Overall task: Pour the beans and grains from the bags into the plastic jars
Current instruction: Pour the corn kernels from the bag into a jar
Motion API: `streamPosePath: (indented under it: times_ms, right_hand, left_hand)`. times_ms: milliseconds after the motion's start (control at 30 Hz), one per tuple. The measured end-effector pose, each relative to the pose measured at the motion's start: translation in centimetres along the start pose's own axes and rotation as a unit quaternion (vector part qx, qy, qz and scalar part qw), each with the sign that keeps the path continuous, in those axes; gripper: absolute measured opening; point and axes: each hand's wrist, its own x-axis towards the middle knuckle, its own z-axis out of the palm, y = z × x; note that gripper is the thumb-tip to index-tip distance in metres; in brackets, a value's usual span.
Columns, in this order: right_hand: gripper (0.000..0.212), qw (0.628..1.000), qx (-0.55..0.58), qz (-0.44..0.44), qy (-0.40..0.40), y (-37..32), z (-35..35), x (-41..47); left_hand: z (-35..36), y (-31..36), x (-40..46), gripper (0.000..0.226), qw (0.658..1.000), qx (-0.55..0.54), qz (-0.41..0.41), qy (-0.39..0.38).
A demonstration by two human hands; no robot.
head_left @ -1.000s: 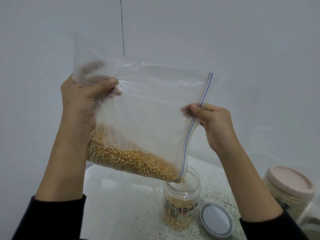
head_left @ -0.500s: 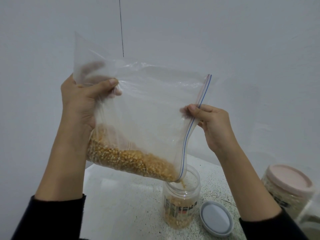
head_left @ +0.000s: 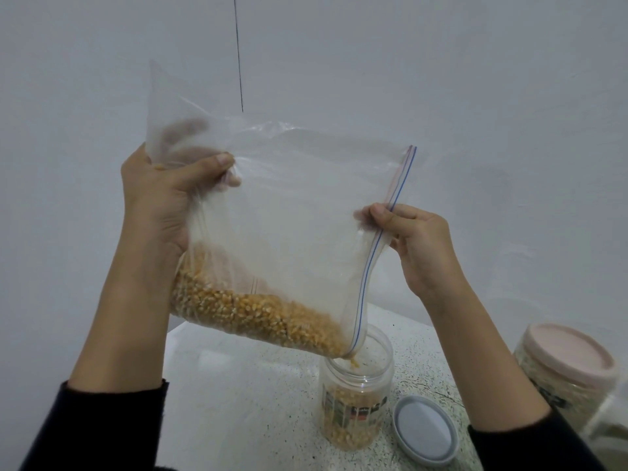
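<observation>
A clear zip bag point(head_left: 289, 215) is held tilted in the air, with yellow corn kernels point(head_left: 251, 316) piled along its low edge. My left hand point(head_left: 163, 195) grips the bag's bottom corner, thumb across the plastic. My right hand point(head_left: 414, 243) pinches the blue zip edge. The bag's low open corner sits inside the mouth of an open plastic jar point(head_left: 356, 392) on the table, and kernels are dropping in. The jar is partly full of corn.
A grey jar lid point(head_left: 424, 430) lies flat on the speckled white table point(head_left: 255, 402), right of the open jar. A bigger jar with a pink lid point(head_left: 567, 362) stands at the far right. A white wall fills the background.
The corn has slid further down toward the bag's open corner and kernels now fall into the jar. Both hands stay almost where they were.
</observation>
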Motion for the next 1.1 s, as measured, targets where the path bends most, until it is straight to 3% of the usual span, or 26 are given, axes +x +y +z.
streamPosePath:
  times_ms: [467, 1100]
  right_hand:
    - [0.006, 1.000, -0.005, -0.013, 0.002, -0.40, 0.27, 0.37]
    - [0.005, 1.000, 0.014, -0.013, 0.013, -0.37, 0.37, 0.38]
  left_hand:
    - [-0.13, 0.50, 0.82, 0.052, 1.000, 0.005, 0.014, -0.005]
    - [-0.16, 0.27, 0.63, 0.050, 1.000, 0.003, 0.005, -0.008]
